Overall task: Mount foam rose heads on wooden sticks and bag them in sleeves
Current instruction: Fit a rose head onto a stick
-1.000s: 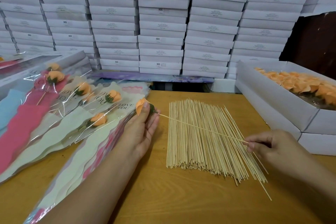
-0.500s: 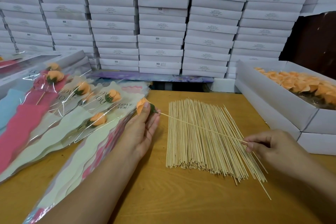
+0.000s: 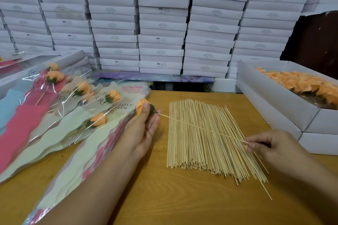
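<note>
Your left hand (image 3: 141, 129) pinches the soft, crushable foam rose (image 3: 141, 107) near the table's (image 3: 161, 197) middle while your right hand (image 3: 270, 145) pinches the thin, bendy stick (image 3: 201, 127), so hold the rose at its firmer green base.

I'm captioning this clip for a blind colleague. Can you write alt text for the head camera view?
A person's left hand holds an orange foam rose head while the right hand pinches the far end of a thin wooden stick stuck into its base, above a pile of sticks on a wooden table. Sleeved roses lie left; a box of rose heads sits right.
</note>
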